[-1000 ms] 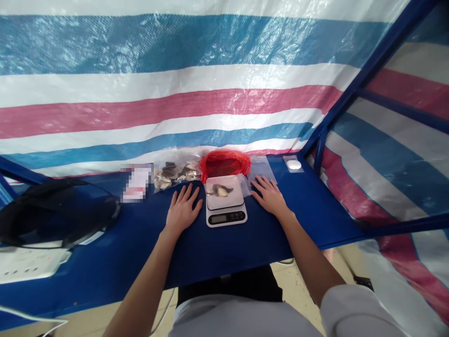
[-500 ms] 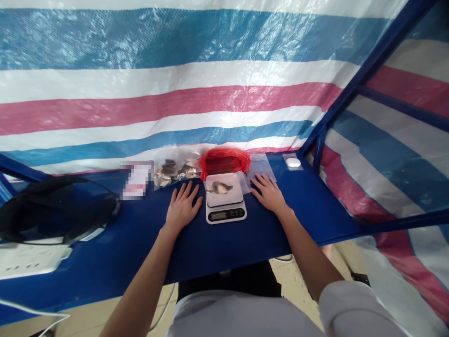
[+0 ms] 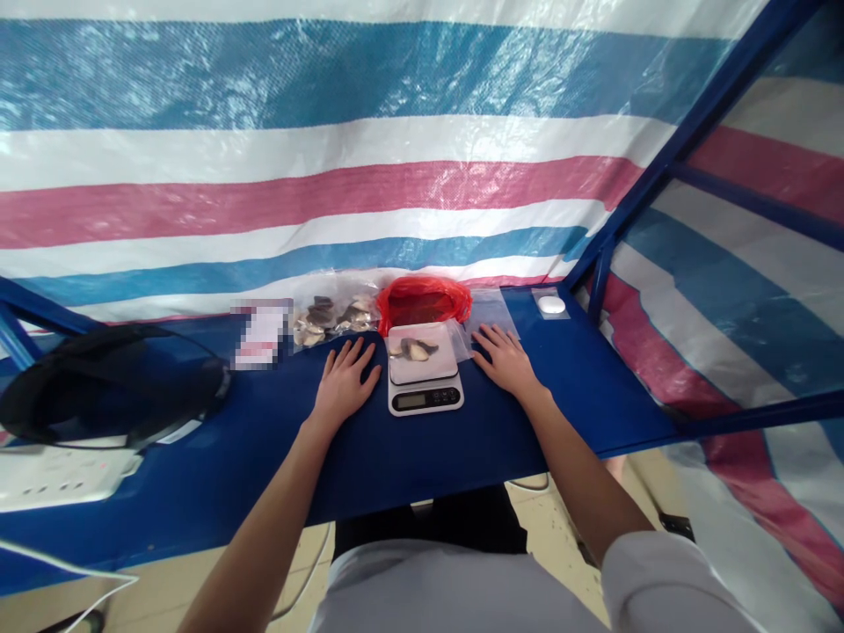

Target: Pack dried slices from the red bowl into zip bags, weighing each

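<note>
Palm down on the blue table (image 3: 422, 457), my left hand (image 3: 346, 382) lies flat with fingers spread, left of a white digital kitchen scale (image 3: 425, 380). On the other side of the scale my right hand (image 3: 505, 359) also rests flat, its fingertips on or beside a clear plastic bag (image 3: 491, 309). A small clear bag with dark and pale dried slices (image 3: 417, 350) sits on the scale's plate. Behind the scale stands an open red plastic bag (image 3: 425, 301), its contents hard to make out. Clear bags of similar dried pieces (image 3: 330, 318) lie beyond my left hand.
A blurred-out card or packet (image 3: 260, 334) lies at the left. Nearer that edge are a black headband-like item (image 3: 119, 382) and a white power strip (image 3: 62, 475). A white oval object (image 3: 551, 304) lies on a small bag at the right back. Blue frame bars and striped sheeting enclose the table.
The view has shifted very slightly. Both hands stay flat in the same places, and the scale and bags have not moved.
</note>
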Motion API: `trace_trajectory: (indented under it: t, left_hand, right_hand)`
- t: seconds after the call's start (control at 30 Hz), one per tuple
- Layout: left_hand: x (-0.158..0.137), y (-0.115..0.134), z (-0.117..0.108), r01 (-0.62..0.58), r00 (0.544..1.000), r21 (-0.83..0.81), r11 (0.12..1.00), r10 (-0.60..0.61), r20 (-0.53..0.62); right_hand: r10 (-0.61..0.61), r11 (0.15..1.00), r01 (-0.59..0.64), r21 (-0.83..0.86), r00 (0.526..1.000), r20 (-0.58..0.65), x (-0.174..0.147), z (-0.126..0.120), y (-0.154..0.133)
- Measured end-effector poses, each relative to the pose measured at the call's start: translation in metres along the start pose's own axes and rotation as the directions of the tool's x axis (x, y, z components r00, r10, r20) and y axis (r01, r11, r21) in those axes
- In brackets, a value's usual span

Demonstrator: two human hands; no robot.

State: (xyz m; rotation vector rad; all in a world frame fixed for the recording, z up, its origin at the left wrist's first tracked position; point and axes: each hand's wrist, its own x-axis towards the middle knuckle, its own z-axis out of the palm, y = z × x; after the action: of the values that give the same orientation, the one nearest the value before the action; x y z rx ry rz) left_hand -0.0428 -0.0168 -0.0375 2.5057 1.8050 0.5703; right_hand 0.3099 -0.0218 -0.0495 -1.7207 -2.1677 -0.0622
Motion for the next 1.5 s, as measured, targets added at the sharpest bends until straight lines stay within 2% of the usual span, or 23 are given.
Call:
trace_trajectory:
  t: [0.17, 0.27, 0.37, 0.5, 0.57, 0.8, 0.97, 1.1, 1.3, 1.4, 1.5]
  left_hand:
    - [0.004, -0.002, -0.005, -0.035, 0.992, -0.16, 0.987, 0.015, -0.125]
    - [0.01, 0.008, -0.016, -0.091, 0.979, -0.276, 0.957, 0.035, -0.202]
    - [0.017, 0.023, -0.027, -0.164, 0.971, -0.368, 0.915, 0.083, -0.226]
    - [0.023, 0.039, -0.032, -0.19, 0.977, -0.426, 0.884, 0.128, -0.17]
    - [0.023, 0.043, -0.03, -0.19, 0.98, -0.441, 0.877, 0.146, -0.133]
    - [0.021, 0.042, -0.022, -0.215, 0.976, -0.479, 0.851, 0.203, -0.078]
    - [0.021, 0.041, -0.022, -0.224, 0.974, -0.475, 0.851, 0.217, -0.071]
    - [0.023, 0.043, -0.026, -0.232, 0.972, -0.469, 0.852, 0.223, -0.076]
    - [0.039, 0.059, -0.036, -0.231, 0.973, -0.489, 0.841, 0.201, -0.113]
    - [0.054, 0.07, -0.042, -0.225, 0.974, -0.555, 0.801, 0.197, -0.111]
    - [0.071, 0.078, -0.045, -0.163, 0.985, -0.666, 0.728, 0.154, -0.073]
  right_hand:
    - [-0.007, 0.992, 0.016, 0.126, 0.997, -0.073, 0.006, -0.014, 0.0]
    - [0.106, 0.943, -0.06, 0.327, 0.987, -0.122, 0.01, -0.027, -0.006]
    - [0.216, 0.814, -0.119, 0.568, 0.97, -0.108, 0.015, -0.034, -0.017]
    - [0.294, 0.552, -0.162, 0.818, 0.956, -0.009, 0.021, -0.031, -0.035]
    - [0.31, 0.486, -0.197, 0.852, 0.95, 0.044, 0.023, -0.029, -0.041]
    - [0.278, 0.4, -0.182, 0.898, 0.958, 0.07, 0.027, -0.028, -0.043]
    - [0.265, 0.299, -0.242, 0.923, 0.95, 0.163, 0.026, -0.027, -0.039]
    - [0.228, 0.299, -0.229, 0.926, 0.96, 0.164, 0.028, -0.033, -0.039]
    - [0.094, 0.384, -0.101, 0.918, 0.993, 0.069, 0.043, -0.051, -0.042]
    - [0.008, 0.45, -0.021, 0.893, 1.0, 0.019, 0.055, -0.063, -0.046]
    - [-0.073, 0.518, 0.059, 0.853, 0.997, -0.024, 0.065, -0.076, -0.051]
